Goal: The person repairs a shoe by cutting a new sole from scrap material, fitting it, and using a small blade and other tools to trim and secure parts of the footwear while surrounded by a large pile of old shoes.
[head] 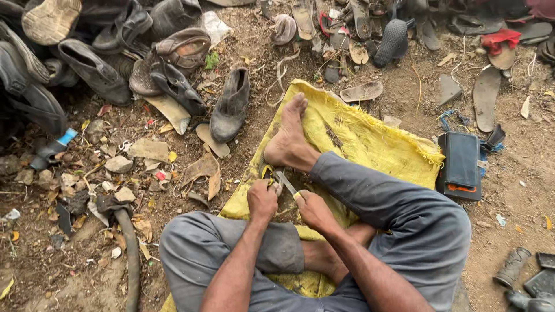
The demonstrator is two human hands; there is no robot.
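Left hand point(262, 199), right hand point(312, 209) grip knife point(285, 183) over yellow sack point(370, 138).

Coarse woven yellow plastic sack point(370, 138), frayed at edges, dull metal knife blade point(285, 183), matt grey cloth trousers point(404, 208), scuffed dusty leather shoe point(231, 107), rough dry dirt ground point(514, 219), smooth black case point(461, 162)

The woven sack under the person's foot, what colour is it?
Yellow, with dirt stains; the sack shows in the head view.

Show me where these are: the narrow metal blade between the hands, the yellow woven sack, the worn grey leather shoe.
narrow metal blade point(285, 182), head view, mid-blade.
yellow woven sack point(370, 138), head view, bare cloth.
worn grey leather shoe point(231, 107), head view, upper.
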